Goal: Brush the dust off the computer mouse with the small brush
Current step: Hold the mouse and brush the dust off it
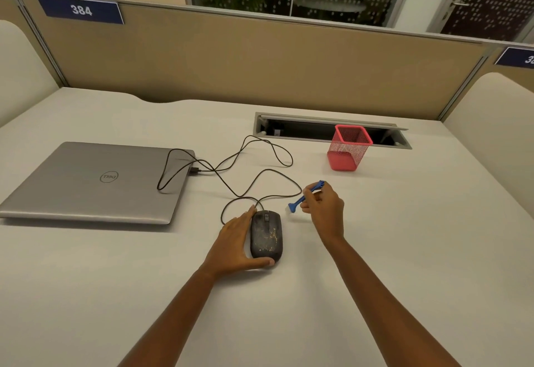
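- Head view: a black wired computer mouse [266,235], its top speckled with yellowish dust, lies on the white desk [404,251] near the middle.
- The left hand [235,246] cups the mouse's left side, fingers flat along it and thumb curled round the near end; a steadying hold, not a lift.
- The right hand [325,207] is just beside the mouse to the right, clenched on the handle of a small blue brush [306,194]; the bristle end points down-left, close to the mouse's front but apart from it.
- The mouse cable [254,176] loops across the desk to a closed silver Dell laptop [95,181] on the left.
- A red mesh pen holder [348,148] stands behind, beside the open cable tray [318,128].
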Motion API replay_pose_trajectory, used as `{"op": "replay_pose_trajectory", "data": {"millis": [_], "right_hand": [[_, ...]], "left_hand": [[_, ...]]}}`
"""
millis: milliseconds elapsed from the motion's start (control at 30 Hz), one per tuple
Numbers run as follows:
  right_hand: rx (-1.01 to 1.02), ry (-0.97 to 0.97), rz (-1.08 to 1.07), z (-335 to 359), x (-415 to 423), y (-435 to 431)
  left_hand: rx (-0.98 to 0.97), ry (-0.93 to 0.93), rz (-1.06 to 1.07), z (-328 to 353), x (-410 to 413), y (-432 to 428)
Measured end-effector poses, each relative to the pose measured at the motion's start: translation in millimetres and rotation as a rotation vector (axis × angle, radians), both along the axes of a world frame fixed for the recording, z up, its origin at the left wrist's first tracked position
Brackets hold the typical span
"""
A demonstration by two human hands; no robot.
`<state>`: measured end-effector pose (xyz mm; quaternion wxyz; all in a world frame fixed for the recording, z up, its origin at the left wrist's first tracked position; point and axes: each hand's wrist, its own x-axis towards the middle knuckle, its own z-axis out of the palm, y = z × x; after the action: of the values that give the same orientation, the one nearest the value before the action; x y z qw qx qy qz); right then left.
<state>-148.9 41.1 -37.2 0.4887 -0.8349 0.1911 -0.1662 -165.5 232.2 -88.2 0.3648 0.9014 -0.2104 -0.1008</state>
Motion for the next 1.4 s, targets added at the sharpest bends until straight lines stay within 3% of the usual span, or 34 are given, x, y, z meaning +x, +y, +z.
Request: {"op": "replay_pose_trajectory", "data": {"millis": [100, 200, 267, 500, 633, 767, 967, 1067, 1200, 1333, 1400], "right_hand": [[-0.099, -0.153, 0.238, 2.6, -20.0, 2.2], [-0.287, -0.182, 0.505, -3.1, -46.9, 6.1], [-0.345, -0.189, 0.574, -6.5, -63.1, 2.5], [-0.071, -0.245, 0.407, 0.8, -65.8, -6.3], [0.093, -0.161, 0.274, -3.6, -61.4, 6.9], [0.124, -0.130, 0.099, -4.3, -53.5, -3.4], [0.432, 0.006, 0.095, -2.0, -48.4, 5.8], [0.441, 0.078, 0.021, -7.3, -44.1, 4.6], [0.375, 0.022, -0.035, -5.1, -40.3, -5.9], [0.516, 0.021, 0.026, 0.1, -40.3, 2.3], [0.489, 0.052, 0.063, -2.6, -41.8, 7.1]], "left_hand": [[-0.010, -0.005, -0.003, -2.2, -0.2, 0.4], [-0.011, -0.010, -0.019, -2.5, -1.1, 0.4], [-0.010, -0.010, -0.021, -2.1, -1.4, 0.1], [-0.003, -0.005, -0.029, 0.3, -1.4, -0.3], [-0.005, -0.003, -0.030, -1.1, -1.0, -0.6], [0.000, -0.013, -0.023, 0.8, -1.5, 0.2], [-0.003, -0.016, -0.021, 3.1, -3.1, -1.1], [0.001, -0.020, -0.021, 3.7, -3.5, -0.7], [0.004, -0.019, -0.017, 3.2, -3.7, -0.3], [-0.009, -0.027, -0.015, 2.3, -3.9, -0.5], [-0.012, -0.034, -0.014, 2.2, -4.3, -0.2]]}}
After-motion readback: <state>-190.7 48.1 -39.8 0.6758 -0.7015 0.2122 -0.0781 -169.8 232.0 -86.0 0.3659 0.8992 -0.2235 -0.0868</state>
